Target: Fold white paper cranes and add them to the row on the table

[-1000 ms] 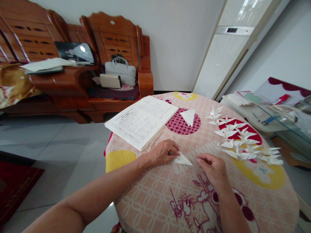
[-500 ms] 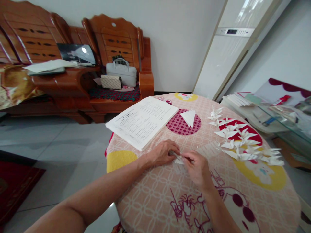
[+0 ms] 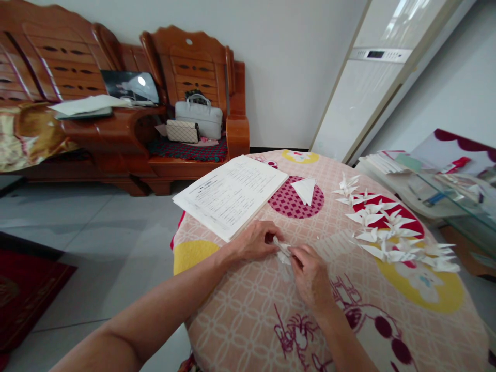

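Note:
Between my two hands is a small piece of folded white paper point(image 3: 284, 253), its shape partly hidden by the fingers. My left hand point(image 3: 260, 239) pinches its left side between thumb and forefinger. On the right side, my right hand point(image 3: 309, 268) grips the paper's edge with thumb and fingertips. Beyond my hands lies a white folded paper triangle point(image 3: 305, 190) on a pink checked circle of the cloth. To the right stand several finished white paper cranes point(image 3: 382, 235), grouped close together.
A stack of printed sheets point(image 3: 232, 194) lies at the table's far left. The round table wears a patterned cloth point(image 3: 232, 320). Past its right edge is a glass-topped stand point(image 3: 457, 196) with papers. A wooden bench point(image 3: 194, 57) holding bags is behind, beside a tall white air conditioner point(image 3: 360, 93).
My fingers have shifted on the folded paper, and more of it shows, standing up a little between them. The whole view has swung slightly left.

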Tool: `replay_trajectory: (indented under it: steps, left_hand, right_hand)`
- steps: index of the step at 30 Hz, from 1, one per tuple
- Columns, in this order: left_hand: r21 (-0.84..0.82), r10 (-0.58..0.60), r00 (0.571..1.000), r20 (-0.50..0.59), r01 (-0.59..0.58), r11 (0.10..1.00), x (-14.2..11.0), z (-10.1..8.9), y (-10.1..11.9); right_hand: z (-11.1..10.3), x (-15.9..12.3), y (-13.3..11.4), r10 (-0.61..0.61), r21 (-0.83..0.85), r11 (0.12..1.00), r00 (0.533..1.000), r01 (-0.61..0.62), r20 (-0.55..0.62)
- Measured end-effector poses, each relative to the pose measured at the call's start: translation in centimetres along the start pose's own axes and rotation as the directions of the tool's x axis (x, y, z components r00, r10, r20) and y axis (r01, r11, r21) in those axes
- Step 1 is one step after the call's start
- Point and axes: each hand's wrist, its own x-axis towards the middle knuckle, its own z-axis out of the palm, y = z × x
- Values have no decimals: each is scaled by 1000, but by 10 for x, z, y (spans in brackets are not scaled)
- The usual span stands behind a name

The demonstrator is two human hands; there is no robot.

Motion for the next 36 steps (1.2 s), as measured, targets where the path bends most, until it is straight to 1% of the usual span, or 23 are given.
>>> replay_trajectory:
  steps: [2, 5, 7, 12, 16, 21, 27, 32, 36]
  left_hand:
    - [-25, -23, 1000, -7, 23, 999, -1, -2, 3]
    - [-52, -47, 999, -16, 46, 998, -2, -5, 6]
    - [-39, -64, 998, -30, 62, 997, -2, -5, 8]
    - [57, -98, 991, -88, 103, 993, 1, 5, 13]
    - [106, -127, 987, -97, 137, 985, 4, 15, 12]
    - [67, -174, 981, -88, 180, 981, 3, 18, 9]
    - [25, -235, 960, -154, 241, 970, 0, 19, 15]
    - [-1, -220, 953, -207, 224, 975, 0, 21, 12]
    - [-34, -222, 949, -225, 220, 975, -1, 22, 11]
  right_hand:
    - [1, -1, 2, 21, 21, 1000, 1000, -21, -12]
    - [1, -2, 3, 10, 21, 1000, 1000, -9, -25]
    - [2, -2, 3, 0, 13, 1000, 1000, 0, -27]
    - [3, -1, 0, -10, -14, 1000, 1000, 10, -23]
    - [3, -1, -1, -8, -27, 1000, 1000, 7, -19]
    - [3, -1, -1, -3, -37, 999, 1000, 3, -14]
    - [3, -1, -2, 18, -31, 999, 1000, -18, -4]
    - [3, -1, -2, 22, -31, 999, 1000, -22, 0]
    - [3, -1, -2, 29, -27, 999, 1000, -29, 9]
